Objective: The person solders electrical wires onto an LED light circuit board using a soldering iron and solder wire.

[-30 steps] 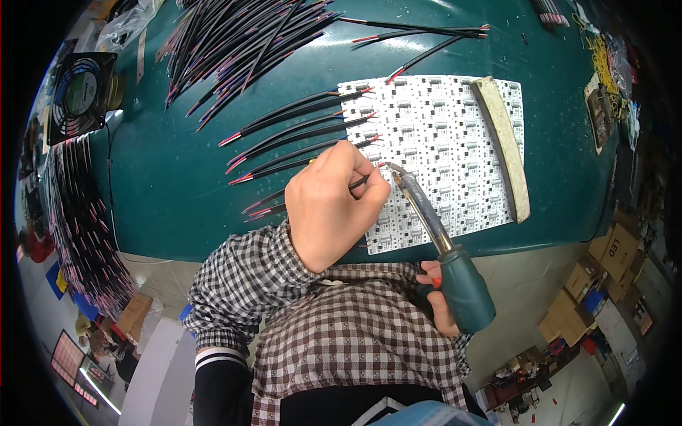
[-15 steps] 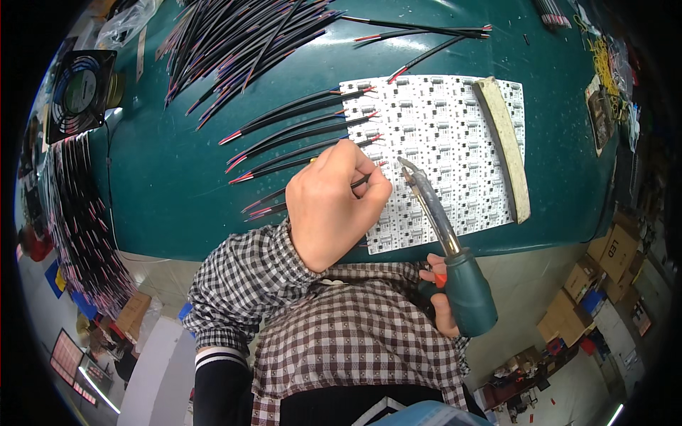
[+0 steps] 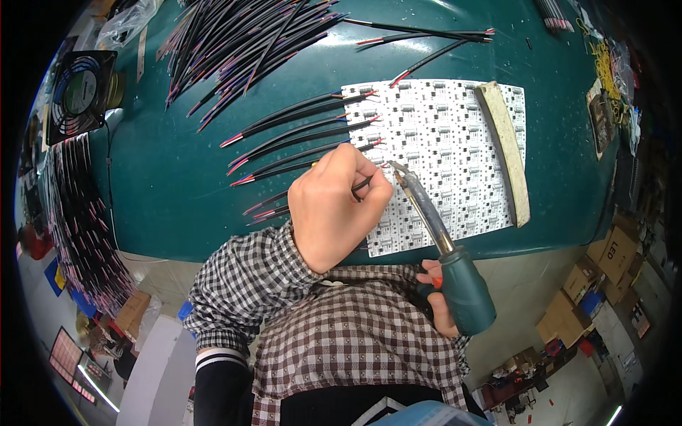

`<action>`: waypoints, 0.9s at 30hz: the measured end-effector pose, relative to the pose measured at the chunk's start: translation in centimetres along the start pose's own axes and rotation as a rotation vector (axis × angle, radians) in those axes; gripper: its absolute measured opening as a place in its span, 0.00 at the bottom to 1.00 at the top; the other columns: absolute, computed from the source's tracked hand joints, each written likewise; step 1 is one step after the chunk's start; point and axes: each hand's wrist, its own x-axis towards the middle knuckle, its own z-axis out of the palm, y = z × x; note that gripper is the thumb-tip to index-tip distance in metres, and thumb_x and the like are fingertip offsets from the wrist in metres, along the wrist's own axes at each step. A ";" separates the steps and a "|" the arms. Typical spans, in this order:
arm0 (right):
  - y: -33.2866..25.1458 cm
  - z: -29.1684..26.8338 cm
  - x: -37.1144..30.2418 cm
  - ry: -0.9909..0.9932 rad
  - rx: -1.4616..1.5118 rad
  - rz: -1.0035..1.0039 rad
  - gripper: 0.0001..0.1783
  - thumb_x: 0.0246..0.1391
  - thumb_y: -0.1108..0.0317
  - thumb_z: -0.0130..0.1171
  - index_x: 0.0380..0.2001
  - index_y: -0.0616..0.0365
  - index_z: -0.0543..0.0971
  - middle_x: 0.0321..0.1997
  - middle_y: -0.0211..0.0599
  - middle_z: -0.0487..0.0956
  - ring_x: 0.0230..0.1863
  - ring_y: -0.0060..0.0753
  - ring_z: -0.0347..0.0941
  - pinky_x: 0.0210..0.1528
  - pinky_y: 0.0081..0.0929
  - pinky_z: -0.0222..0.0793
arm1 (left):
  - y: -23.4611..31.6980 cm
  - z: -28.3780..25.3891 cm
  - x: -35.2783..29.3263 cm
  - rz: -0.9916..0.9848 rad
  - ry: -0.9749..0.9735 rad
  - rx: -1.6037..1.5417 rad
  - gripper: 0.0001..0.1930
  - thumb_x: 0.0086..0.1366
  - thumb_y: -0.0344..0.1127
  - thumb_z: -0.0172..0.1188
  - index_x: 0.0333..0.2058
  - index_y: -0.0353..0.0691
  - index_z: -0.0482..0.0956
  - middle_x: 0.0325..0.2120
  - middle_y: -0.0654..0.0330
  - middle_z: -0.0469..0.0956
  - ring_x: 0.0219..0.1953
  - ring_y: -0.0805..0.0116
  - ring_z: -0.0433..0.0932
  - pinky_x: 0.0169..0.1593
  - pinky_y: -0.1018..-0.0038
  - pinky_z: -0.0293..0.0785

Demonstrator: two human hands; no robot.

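My left hand is closed in a pinch over the left edge of a white circuit board panel. Between its fingers is a black cable whose bared end points at the board. My right hand grips a soldering iron by its green handle, mostly from behind. The iron slants up and left, its tip at the cable's bared end; whether they touch I cannot tell. Several black cables with red, blue and white wire ends lie along the board's left edge. Part of the held cable is hidden by my left hand.
A pale, worn bar lies across the board's right side. Beyond the board is a big heap of black cables, with a few loose ones beside it. A fan stands at the green table's left; more cables hang off that edge.
The soldering iron has moved a little to the left, bringing its tip to the wire end near my left fingers. My left hand has hardly moved and keeps its pinch.
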 end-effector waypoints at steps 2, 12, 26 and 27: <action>0.4 0.1 -0.2 0.006 -0.023 -0.030 0.39 0.50 0.69 0.71 0.61 0.72 0.64 0.49 0.54 0.78 0.47 0.38 0.80 0.48 0.30 0.80 | -0.1 0.0 -0.1 0.013 0.002 0.003 0.08 0.52 0.24 0.66 0.24 0.34 0.73 0.19 0.62 0.76 0.20 0.79 0.74 0.25 0.81 0.71; 0.3 -0.6 -0.4 -0.064 -0.281 -0.080 0.38 0.48 0.68 0.72 0.60 0.70 0.66 0.45 0.45 0.81 0.45 0.35 0.80 0.49 0.32 0.76 | -0.1 0.1 -0.2 0.023 0.005 0.005 0.08 0.52 0.24 0.65 0.23 0.35 0.72 0.18 0.61 0.75 0.19 0.78 0.74 0.25 0.81 0.71; -0.6 0.3 0.0 0.190 0.177 -0.116 0.37 0.51 0.58 0.71 0.57 0.70 0.68 0.51 0.53 0.76 0.48 0.42 0.79 0.45 0.34 0.80 | 0.7 -0.2 0.3 0.036 0.007 0.049 0.09 0.52 0.24 0.65 0.23 0.35 0.71 0.18 0.61 0.75 0.19 0.75 0.74 0.25 0.80 0.71; -1.2 0.3 0.4 0.202 0.170 -0.142 0.37 0.51 0.58 0.71 0.57 0.70 0.68 0.51 0.53 0.76 0.48 0.42 0.79 0.45 0.34 0.80 | 0.8 -0.5 0.4 0.041 0.014 0.077 0.09 0.52 0.25 0.66 0.24 0.35 0.72 0.18 0.61 0.75 0.20 0.74 0.74 0.26 0.79 0.71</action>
